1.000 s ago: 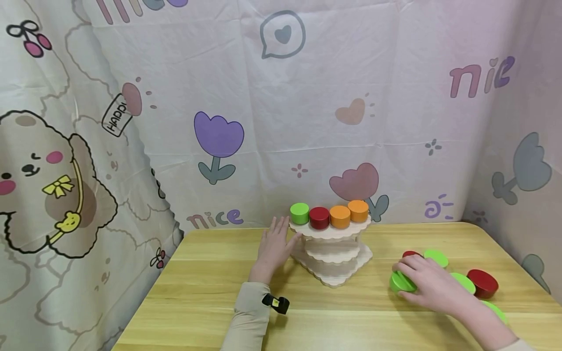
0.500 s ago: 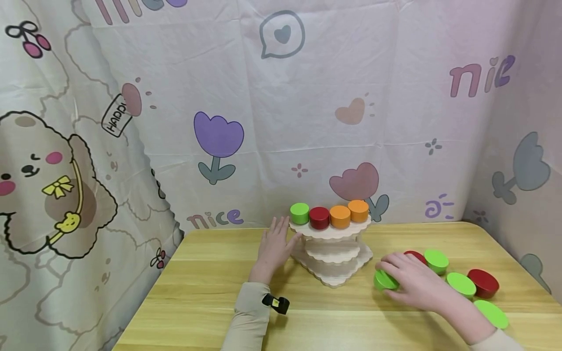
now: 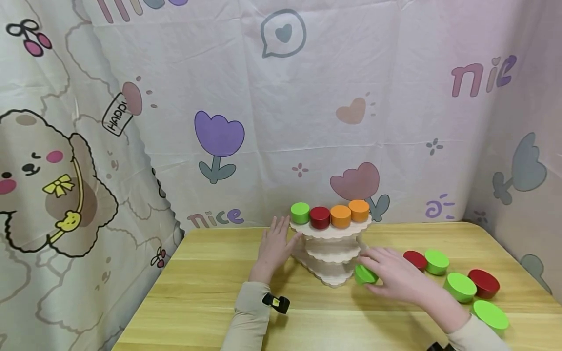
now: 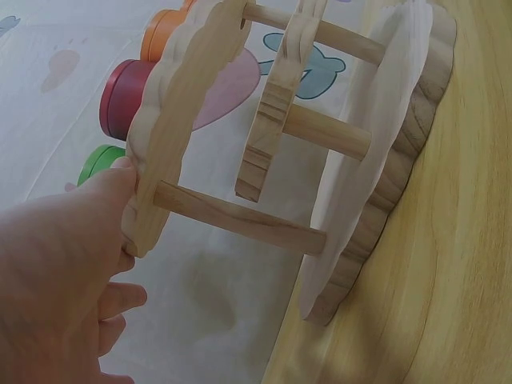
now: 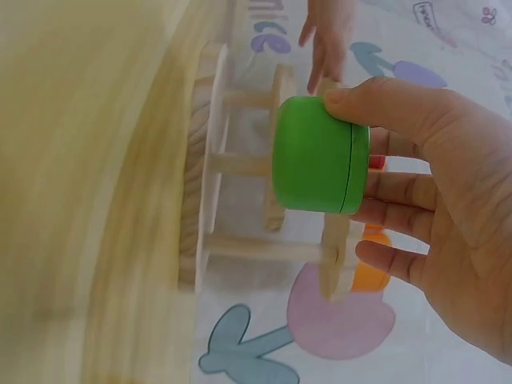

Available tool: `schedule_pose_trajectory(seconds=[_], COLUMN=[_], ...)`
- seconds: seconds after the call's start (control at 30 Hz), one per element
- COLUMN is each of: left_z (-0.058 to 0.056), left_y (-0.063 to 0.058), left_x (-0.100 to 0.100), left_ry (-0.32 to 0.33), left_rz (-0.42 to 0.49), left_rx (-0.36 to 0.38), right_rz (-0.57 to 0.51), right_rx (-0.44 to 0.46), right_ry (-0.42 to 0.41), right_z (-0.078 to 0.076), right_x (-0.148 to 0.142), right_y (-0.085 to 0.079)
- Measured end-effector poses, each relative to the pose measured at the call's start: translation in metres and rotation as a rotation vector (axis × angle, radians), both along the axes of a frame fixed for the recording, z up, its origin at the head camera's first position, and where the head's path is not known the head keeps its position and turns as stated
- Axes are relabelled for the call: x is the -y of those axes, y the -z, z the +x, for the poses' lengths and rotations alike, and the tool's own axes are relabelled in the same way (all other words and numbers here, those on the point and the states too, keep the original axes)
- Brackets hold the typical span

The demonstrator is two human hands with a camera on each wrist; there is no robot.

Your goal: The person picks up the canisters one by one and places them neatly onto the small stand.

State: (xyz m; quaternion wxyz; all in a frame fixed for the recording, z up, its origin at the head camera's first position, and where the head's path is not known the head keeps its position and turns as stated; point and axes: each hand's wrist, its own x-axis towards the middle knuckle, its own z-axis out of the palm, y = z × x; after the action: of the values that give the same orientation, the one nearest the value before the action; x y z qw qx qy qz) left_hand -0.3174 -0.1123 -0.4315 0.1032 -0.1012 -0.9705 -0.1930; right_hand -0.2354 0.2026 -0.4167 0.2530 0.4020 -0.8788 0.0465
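My left hand (image 3: pixel 275 251) rests against the left edge of a pale wooden tiered stand (image 3: pixel 333 251), fingers extended. In the left wrist view its thumb touches the rim of the top shelf (image 4: pixel 182 120). My right hand (image 3: pixel 391 274) holds a small green round box (image 5: pixel 314 154) between thumb and fingers; a lid seam rings it. This box is tilted, close to the stand's right side. Along the top shelf stand a green round box (image 3: pixel 300 213), a dark red one (image 3: pixel 319 218) and two orange ones (image 3: pixel 340 217).
Right of the stand, several more round boxes sit on the wooden table (image 3: pixel 197 302): red ones (image 3: pixel 484 283) and green ones (image 3: pixel 460 286), the nearest green one (image 3: pixel 490 315) beside my right forearm. A printed cloth (image 3: pixel 281 117) hangs behind the table.
My right hand has carried the green round box leftward from the group of boxes to the stand's right side. My left hand has stayed at the stand.
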Motion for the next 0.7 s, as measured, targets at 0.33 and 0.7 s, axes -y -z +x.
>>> schedule_pose_trajectory(seconds=[0.33, 0.7], left_z=[0.0, 0.0], left_y=[-0.001, -0.002], left_x=[0.0, 0.0], left_ry=[0.001, -0.003], left_rz=[0.006, -0.006], left_rx=[0.0, 0.016], right_rz=[-0.038, -0.045], right_rx=[-0.054, -0.094], right_ry=[-0.088, -0.135], right_z=[-0.011, -0.024], right_x=[0.024, 0.049], right_y=[-0.007, -0.007])
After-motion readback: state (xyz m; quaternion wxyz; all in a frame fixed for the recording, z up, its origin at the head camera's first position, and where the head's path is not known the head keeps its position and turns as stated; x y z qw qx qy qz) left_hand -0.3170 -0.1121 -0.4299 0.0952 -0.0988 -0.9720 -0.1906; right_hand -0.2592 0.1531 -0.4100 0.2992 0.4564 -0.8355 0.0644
